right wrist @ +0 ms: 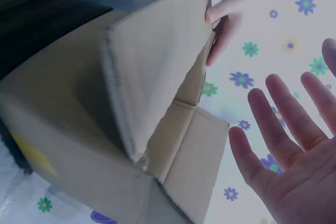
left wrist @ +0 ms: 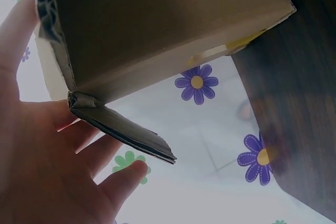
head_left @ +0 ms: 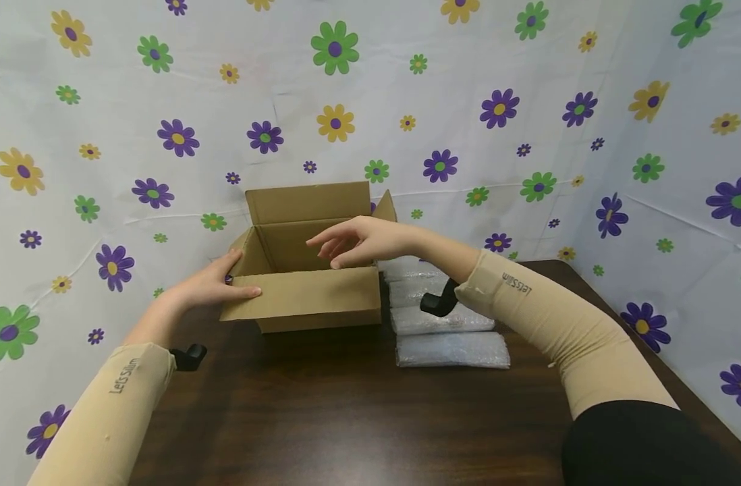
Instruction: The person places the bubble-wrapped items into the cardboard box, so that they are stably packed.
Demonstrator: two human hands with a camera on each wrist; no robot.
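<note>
An upright cardboard box has its top flaps raised or folded outward. At its left end my left hand grips the corner, thumb on the front flap and fingers around the left side. The left wrist view has this hand against the box, fingers spread behind a side flap. Over the box opening hangs my right hand, holding nothing, its fingers loosely bent. In the right wrist view that hand is beside the box with fingers apart. The bottom of the box is hidden.
Several bubble-wrapped packages lie in a column on the dark wooden table, just right of the box. A white flowered cloth hangs close behind the box and along the table's right side.
</note>
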